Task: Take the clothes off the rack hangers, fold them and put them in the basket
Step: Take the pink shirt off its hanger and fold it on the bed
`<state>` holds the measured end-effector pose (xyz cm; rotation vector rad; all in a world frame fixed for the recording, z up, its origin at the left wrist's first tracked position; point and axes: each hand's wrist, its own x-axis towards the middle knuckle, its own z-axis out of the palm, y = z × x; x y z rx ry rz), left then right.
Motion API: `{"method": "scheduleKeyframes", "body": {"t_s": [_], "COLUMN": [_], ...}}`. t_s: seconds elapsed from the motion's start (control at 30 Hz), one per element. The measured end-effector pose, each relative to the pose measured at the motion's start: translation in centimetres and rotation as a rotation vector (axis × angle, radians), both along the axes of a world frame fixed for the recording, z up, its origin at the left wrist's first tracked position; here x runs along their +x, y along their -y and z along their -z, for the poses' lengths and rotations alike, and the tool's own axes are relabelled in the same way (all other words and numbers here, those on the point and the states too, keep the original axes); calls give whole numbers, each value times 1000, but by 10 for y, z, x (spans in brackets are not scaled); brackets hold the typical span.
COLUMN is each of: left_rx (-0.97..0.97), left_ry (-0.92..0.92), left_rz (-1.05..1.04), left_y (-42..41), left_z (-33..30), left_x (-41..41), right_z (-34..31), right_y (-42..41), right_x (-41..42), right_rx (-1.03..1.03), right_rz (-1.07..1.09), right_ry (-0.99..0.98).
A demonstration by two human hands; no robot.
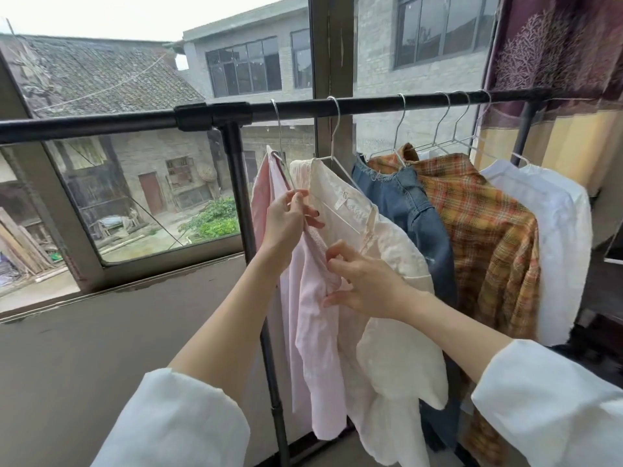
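At the left end of the clothes rail [303,107], beside the window [135,197], a pink shirt [313,332] hangs from a wire hanger [281,153], first in a row with a cream blouse [387,298], a denim piece [408,203], a plaid shirt [485,230] and a white shirt [553,230], each on its own hanger. It is the nearest and least crowded garment, so starting there makes sense. The left hand [285,224] is raised to the shoulder of the pink shirt, its fingers [296,202] curled round the cloth and what looks like the hanger wire, probably to steady the hanger. The right hand [364,284] sits lower on the shirt front, its fingers [337,251] drawn narrow and pinching a fold of pink fabric at the placket, perhaps to undo a button or pull the shirt free; I cannot tell which. Both hands hold the same shirt, which is not yet off the hanger. No basket is in view.
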<state>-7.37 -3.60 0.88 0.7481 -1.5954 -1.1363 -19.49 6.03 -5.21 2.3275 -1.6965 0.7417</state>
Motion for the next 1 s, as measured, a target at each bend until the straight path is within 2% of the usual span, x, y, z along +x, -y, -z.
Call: {"method": "scheduleKeyframes", "body": {"t_s": [0.1, 0.17, 0.27, 0.37, 0.53, 0.67, 0.8, 0.93, 1.0], "left_rx": [-102, -81, 41, 108, 158, 189, 121, 2, -77], "left_ry": [26, 23, -38, -64, -77, -71, -41, -37, 4], "left_rz": [-39, -95, -128, -121, -129, -167, -52, -37, -72], "left_y": [-4, -1, 2, 1, -2, 0, 0, -12, -12], "left_z": [9, 8, 4, -3, -10, -11, -3, 20, 31], "left_x": [0, -3, -7, -11, -20, -21, -16, -15, -15], "right_z": [7, 12, 20, 28, 35, 37, 43, 43, 43], "right_y": [6, 9, 6, 5, 0, -5, -7, -11, -11], "right_x": [1, 3, 9, 14, 8, 1, -12, -8, -5], "right_rx": [-161, -282, -414, -551, -635, -602, -469, -293, -274], "right_rz": [-136, -157, -81, 5, 27, -32, -60, -3, 30], "right_ry": [53, 16, -42, 2, 54, 13, 48, 324, 418]}}
